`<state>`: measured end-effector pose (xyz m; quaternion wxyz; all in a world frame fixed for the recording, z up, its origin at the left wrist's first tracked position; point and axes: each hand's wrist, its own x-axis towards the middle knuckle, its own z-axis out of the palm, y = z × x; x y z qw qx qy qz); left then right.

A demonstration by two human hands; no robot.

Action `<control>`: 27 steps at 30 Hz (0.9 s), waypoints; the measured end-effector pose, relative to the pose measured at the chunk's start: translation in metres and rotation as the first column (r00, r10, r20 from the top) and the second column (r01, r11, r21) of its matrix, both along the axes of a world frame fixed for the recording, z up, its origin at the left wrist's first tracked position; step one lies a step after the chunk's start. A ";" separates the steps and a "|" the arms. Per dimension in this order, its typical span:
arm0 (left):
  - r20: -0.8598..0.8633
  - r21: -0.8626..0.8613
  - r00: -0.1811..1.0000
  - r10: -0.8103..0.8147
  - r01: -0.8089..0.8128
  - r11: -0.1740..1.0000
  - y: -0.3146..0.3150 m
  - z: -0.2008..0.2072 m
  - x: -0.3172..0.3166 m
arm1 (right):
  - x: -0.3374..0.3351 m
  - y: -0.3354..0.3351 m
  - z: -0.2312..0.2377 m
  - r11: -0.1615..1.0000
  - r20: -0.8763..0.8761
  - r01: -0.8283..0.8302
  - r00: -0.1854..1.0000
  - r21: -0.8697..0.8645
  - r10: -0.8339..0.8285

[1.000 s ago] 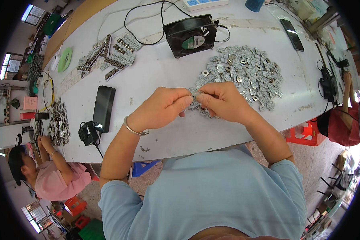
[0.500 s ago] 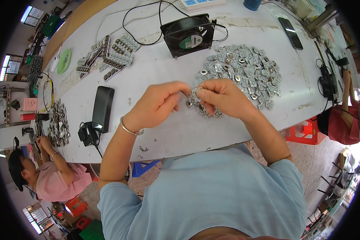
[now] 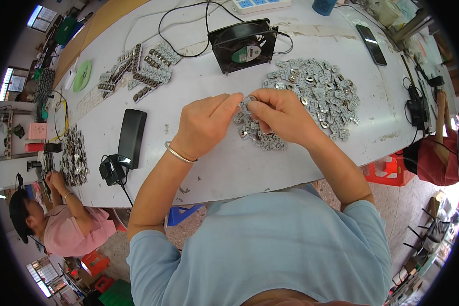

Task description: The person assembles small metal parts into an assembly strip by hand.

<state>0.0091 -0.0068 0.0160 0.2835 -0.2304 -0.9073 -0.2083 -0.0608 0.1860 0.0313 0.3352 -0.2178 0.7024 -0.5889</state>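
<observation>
While hands (image 3: pixel 282 115) meet at a metal piece (image 3: pixel 246 101), loose pile (image 3: pixel 319 94) near

Metal piece (image 3: pixel 246 104) — mostly hidden by the hands (image 3: pixel 284 118) (outline too small).

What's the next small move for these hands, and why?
Probably steady the small silvery piece with the left hand: the right hand pinches it, and the left fingertips are close beside it, though whether they touch it is unclear.
</observation>
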 end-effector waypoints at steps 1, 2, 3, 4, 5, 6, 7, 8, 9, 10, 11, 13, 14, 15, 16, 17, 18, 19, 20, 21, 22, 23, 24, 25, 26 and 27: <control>-0.025 0.007 1.000 0.015 -0.014 1.000 0.000 -0.001 -0.003 | -0.002 -0.003 -0.003 1.000 -0.007 0.018 1.000 -0.016 -0.018; -0.051 0.013 0.998 0.032 -0.031 0.999 -0.001 -0.002 -0.005 | -0.004 -0.005 -0.004 0.999 -0.015 0.034 0.999 -0.033 -0.035; -0.052 0.011 0.998 0.033 -0.032 0.999 -0.002 -0.003 -0.008 | -0.006 -0.007 -0.005 0.999 -0.016 0.033 0.999 -0.035 -0.034; -0.056 0.037 0.998 0.036 -0.034 0.999 -0.003 -0.004 -0.012 | -0.008 -0.010 -0.005 0.998 -0.065 0.055 0.996 -0.033 -0.057; -0.060 0.064 0.997 0.038 -0.034 0.997 -0.004 -0.006 -0.015 | -0.010 -0.011 -0.005 0.996 -0.114 0.079 0.990 -0.032 -0.082; -0.061 0.062 0.997 0.037 -0.033 0.997 -0.004 -0.008 -0.017 | -0.013 -0.013 -0.008 0.996 -0.115 0.079 0.990 -0.033 -0.083; -0.044 0.085 0.996 0.071 -0.067 0.994 -0.004 -0.009 -0.018 | -0.017 -0.016 -0.012 0.994 -0.163 0.098 0.981 -0.048 -0.104; -0.026 0.109 0.994 0.105 -0.101 0.989 -0.004 -0.010 -0.019 | -0.019 -0.017 -0.015 0.991 -0.209 0.115 0.970 -0.062 -0.125; -0.025 0.108 0.994 0.105 -0.101 0.989 -0.004 -0.010 -0.019 | -0.021 -0.018 -0.015 0.991 -0.209 0.115 0.970 -0.062 -0.125; 0.001 0.101 0.992 0.127 -0.126 0.987 -0.003 -0.009 -0.018 | -0.023 -0.019 -0.015 0.991 -0.211 0.123 0.969 -0.052 -0.132; 0.028 0.091 0.988 0.151 -0.153 0.984 -0.004 -0.008 -0.017 | -0.025 -0.020 -0.015 0.991 -0.213 0.131 0.968 -0.042 -0.137; 0.041 0.117 0.988 0.146 -0.150 0.982 0.000 -0.009 -0.015 | -0.026 -0.021 -0.015 0.989 -0.186 0.143 0.971 -0.041 -0.148; 0.052 0.143 0.988 0.142 -0.148 0.979 0.001 -0.009 -0.014 | -0.026 -0.021 -0.015 0.987 -0.162 0.154 0.974 -0.039 -0.159; 0.053 0.142 0.988 0.144 -0.150 0.978 0.002 -0.009 -0.014 | -0.024 -0.022 -0.013 0.987 -0.161 0.153 0.974 -0.040 -0.157; 0.018 0.144 0.989 0.147 -0.148 0.978 0.003 -0.010 -0.014 | -0.021 -0.021 -0.010 0.986 -0.081 0.159 0.983 -0.048 -0.162; -0.017 0.147 0.989 0.146 -0.142 0.979 0.004 -0.011 -0.015 | -0.019 -0.021 -0.008 0.984 0.000 0.168 0.986 -0.056 -0.169; -0.017 0.147 0.989 0.144 -0.140 0.979 0.006 -0.013 -0.015 | -0.019 -0.019 -0.009 0.984 0.000 0.170 0.985 -0.055 -0.170; -0.051 0.155 0.990 0.128 -0.119 0.981 0.008 -0.015 -0.015 | -0.018 -0.016 -0.010 0.984 0.026 0.161 0.987 -0.072 -0.160; -0.085 0.162 0.990 0.111 -0.096 0.982 0.011 -0.016 -0.016 | -0.018 -0.013 -0.011 0.984 0.051 0.154 0.987 -0.088 -0.150; -0.085 0.163 0.991 0.107 -0.092 0.982 0.013 -0.016 -0.014 | -0.017 -0.009 -0.012 0.984 0.050 0.158 0.987 -0.087 -0.154; 0.000 0.180 0.993 0.119 -0.117 0.977 0.017 -0.014 -0.010 | -0.013 -0.005 -0.012 0.984 0.064 0.158 0.986 -0.078 -0.153; 0.085 0.193 0.988 0.127 -0.142 0.971 0.021 -0.012 -0.006 | -0.010 0.000 -0.012 0.985 0.079 0.158 0.985 -0.069 -0.152; 0.084 0.195 0.989 0.121 -0.135 0.971 0.025 -0.010 -0.004 | -0.008 0.004 -0.015 0.984 0.078 0.164 0.984 -0.067 -0.159; 0.123 0.199 0.988 0.094 -0.118 0.973 0.029 -0.006 -0.002 | -0.005 0.009 -0.020 0.990 0.003 0.140 0.990 -0.021 -0.140; 0.160 0.207 0.985 0.063 -0.095 0.974 0.034 -0.005 0.000 | -0.001 0.015 -0.025 0.992 -0.072 0.123 0.990 0.030 -0.121; 0.159 0.212 0.986 0.050 -0.084 0.974 0.036 -0.009 0.001 | 0.005 0.020 -0.028 0.990 -0.074 0.135 0.989 0.035 -0.132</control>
